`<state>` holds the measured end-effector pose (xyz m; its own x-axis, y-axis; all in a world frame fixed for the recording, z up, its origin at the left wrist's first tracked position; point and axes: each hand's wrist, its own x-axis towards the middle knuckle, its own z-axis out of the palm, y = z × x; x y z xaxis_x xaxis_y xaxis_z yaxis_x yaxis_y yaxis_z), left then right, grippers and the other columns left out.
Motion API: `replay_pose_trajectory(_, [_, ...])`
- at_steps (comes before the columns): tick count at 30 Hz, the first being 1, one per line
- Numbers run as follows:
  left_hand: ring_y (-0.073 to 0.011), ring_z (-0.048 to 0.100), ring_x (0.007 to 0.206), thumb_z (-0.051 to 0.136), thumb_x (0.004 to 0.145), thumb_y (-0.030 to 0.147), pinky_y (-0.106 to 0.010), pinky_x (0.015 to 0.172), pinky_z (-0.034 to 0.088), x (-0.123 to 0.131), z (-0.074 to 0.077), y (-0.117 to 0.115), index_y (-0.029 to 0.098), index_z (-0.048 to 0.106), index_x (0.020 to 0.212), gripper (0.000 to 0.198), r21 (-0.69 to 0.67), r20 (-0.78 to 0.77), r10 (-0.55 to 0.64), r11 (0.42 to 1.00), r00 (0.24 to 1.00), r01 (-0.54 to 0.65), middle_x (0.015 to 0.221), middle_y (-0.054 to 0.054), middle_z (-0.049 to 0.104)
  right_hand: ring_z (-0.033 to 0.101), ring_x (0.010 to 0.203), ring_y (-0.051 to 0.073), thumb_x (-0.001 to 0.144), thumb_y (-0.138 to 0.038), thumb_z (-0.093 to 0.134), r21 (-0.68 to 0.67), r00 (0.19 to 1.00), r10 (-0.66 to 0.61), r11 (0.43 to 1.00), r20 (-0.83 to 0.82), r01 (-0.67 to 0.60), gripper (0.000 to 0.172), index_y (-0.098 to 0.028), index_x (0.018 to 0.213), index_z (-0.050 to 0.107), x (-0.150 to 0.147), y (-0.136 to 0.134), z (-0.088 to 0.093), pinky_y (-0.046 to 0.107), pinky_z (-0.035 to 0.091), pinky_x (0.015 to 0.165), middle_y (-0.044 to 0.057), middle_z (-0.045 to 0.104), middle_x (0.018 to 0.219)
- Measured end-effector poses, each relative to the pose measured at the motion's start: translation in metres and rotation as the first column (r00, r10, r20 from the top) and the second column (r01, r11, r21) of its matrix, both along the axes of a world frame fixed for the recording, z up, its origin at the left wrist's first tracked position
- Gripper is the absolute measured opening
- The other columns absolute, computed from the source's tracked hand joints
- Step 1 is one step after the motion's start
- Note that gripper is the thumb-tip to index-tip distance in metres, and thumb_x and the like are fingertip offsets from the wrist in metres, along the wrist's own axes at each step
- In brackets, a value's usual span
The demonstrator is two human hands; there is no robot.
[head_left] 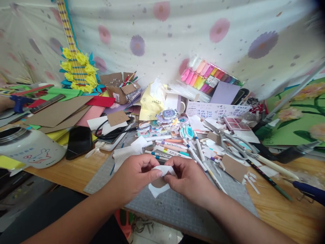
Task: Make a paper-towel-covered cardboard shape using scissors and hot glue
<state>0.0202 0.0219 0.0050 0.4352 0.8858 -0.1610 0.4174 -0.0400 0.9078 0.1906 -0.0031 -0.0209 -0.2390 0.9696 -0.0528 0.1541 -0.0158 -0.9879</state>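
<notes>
Between my two hands, over the front of a grey cutting mat [101, 181], is a small piece of white paper [156, 191] with a brown cardboard piece [158, 182] lying against it. My left hand [142, 174] pinches the paper's upper left edge between thumb and fingers. On the other side, my right hand [184, 178] grips the upper right edge, with its thumb on the cardboard. The paper curls over along the top. Just beyond my fingers lie several marker pens [174, 146], and a crumpled white tissue [127, 156] is beside my left hand.
Large scissors [233, 144] and cardboard scraps [233, 167] lie to the right, near a blue-handled tool [311, 191]. A pile of patterned paper rounds [167, 117] stands behind the markers. At left are a white jar [33, 149], a dark phone [79, 142] and cardboard sheets [61, 113].
</notes>
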Motion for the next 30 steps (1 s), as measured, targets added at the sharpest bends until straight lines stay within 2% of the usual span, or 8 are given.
replay_pose_trajectory(6, [-0.0108, 0.042, 0.057, 0.062, 0.075, 0.031, -0.022, 0.052, 0.032, 0.002, -0.002, -0.001, 0.017, 0.058, 0.066, 0.018, -0.007, -0.006, 0.025, 1.0, 1.0, -0.025, 0.059, 0.005, 0.05, 0.043, 0.054, 0.01, 0.066, -0.013, 0.054, 0.085, 1.0, -0.006, 0.996, 0.027, 0.004, 0.008, -0.017, 0.072, 0.058, 0.001, 0.0, 0.0, 0.021, 0.033, 0.05, -0.005, 0.05, 0.059])
replay_pose_trajectory(10, [-0.0094, 0.037, 0.053, 0.062, 0.075, 0.034, -0.021, 0.05, 0.029, 0.003, -0.003, -0.002, 0.017, 0.055, 0.064, 0.021, -0.04, 0.112, 0.1, 0.995, 0.989, -0.096, 0.056, 0.007, 0.045, 0.062, 0.076, 0.016, 0.071, -0.017, 0.057, 0.152, 0.987, -0.015, 0.988, -0.158, 0.039, 0.02, -0.018, 0.09, 0.063, 0.001, 0.001, -0.002, 0.028, 0.048, 0.069, 0.003, 0.066, 0.082])
replay_pose_trajectory(12, [-0.0093, 0.038, 0.053, 0.062, 0.075, 0.034, -0.021, 0.05, 0.029, 0.004, -0.003, -0.004, 0.017, 0.055, 0.064, 0.021, -0.048, 0.151, 0.135, 0.99, 0.979, -0.129, 0.056, 0.007, 0.045, 0.064, 0.083, 0.018, 0.076, -0.016, 0.057, 0.251, 0.993, -0.016, 0.967, -0.12, 0.046, 0.022, -0.019, 0.095, 0.067, 0.003, 0.001, -0.003, 0.031, 0.05, 0.076, 0.005, 0.069, 0.089])
replay_pose_trajectory(14, [-0.0093, 0.038, 0.054, 0.063, 0.074, 0.033, -0.021, 0.049, 0.03, 0.005, -0.002, -0.007, 0.017, 0.055, 0.064, 0.02, -0.056, 0.174, 0.168, 0.985, 0.97, -0.16, 0.056, 0.006, 0.046, 0.064, 0.081, 0.017, 0.08, -0.012, 0.055, 0.404, 0.999, -0.034, 0.914, -0.019, 0.039, 0.025, -0.02, 0.1, 0.069, 0.006, -0.001, -0.003, 0.03, 0.051, 0.074, 0.006, 0.069, 0.088])
replay_pose_trajectory(17, [-0.0091, 0.038, 0.053, 0.064, 0.072, 0.032, -0.021, 0.049, 0.029, 0.007, 0.001, -0.009, 0.017, 0.055, 0.061, 0.021, -0.062, 0.194, 0.203, 0.979, 0.96, -0.195, 0.055, 0.006, 0.045, 0.063, 0.081, 0.016, 0.084, -0.007, 0.05, 0.636, 0.991, -0.054, 0.771, 0.125, -0.038, 0.034, -0.018, 0.112, 0.066, 0.01, -0.004, -0.002, 0.027, 0.052, 0.071, 0.008, 0.066, 0.089])
replay_pose_trajectory(21, [-0.0097, 0.041, 0.054, 0.065, 0.071, 0.032, -0.02, 0.049, 0.031, 0.008, 0.004, -0.01, 0.016, 0.057, 0.062, 0.019, -0.079, 0.214, 0.233, 0.972, 0.949, -0.221, 0.056, 0.005, 0.05, 0.061, 0.092, 0.021, 0.087, -0.011, 0.052, 0.788, 0.929, -0.135, 0.58, 0.346, -0.209, 0.036, -0.009, 0.123, 0.058, 0.013, -0.007, 0.0, 0.033, 0.053, 0.081, 0.016, 0.064, 0.104])
replay_pose_trajectory(26, [-0.0095, 0.042, 0.056, 0.066, 0.074, 0.031, -0.02, 0.052, 0.033, 0.006, 0.002, -0.012, 0.017, 0.059, 0.065, 0.018, -0.098, 0.27, 0.25, 0.968, 0.93, -0.232, 0.058, 0.005, 0.052, 0.058, 0.1, 0.027, 0.09, -0.018, 0.052, 0.817, 0.804, -0.314, 0.474, 0.505, -0.328, 0.038, -0.007, 0.126, 0.055, 0.014, -0.009, 0.001, 0.04, 0.053, 0.083, 0.019, 0.06, 0.112])
replay_pose_trajectory(30, [-0.0102, 0.045, 0.061, 0.066, 0.076, 0.03, -0.02, 0.056, 0.036, 0.005, -0.005, -0.015, 0.017, 0.06, 0.068, 0.016, -0.14, 0.349, 0.291, 0.956, 0.891, -0.257, 0.062, 0.005, 0.054, 0.056, 0.1, 0.027, 0.088, -0.017, 0.054, 0.842, 0.801, -0.357, 0.442, 0.481, -0.309, 0.038, -0.008, 0.124, 0.055, 0.013, -0.011, 0.001, 0.04, 0.052, 0.083, 0.018, 0.058, 0.113])
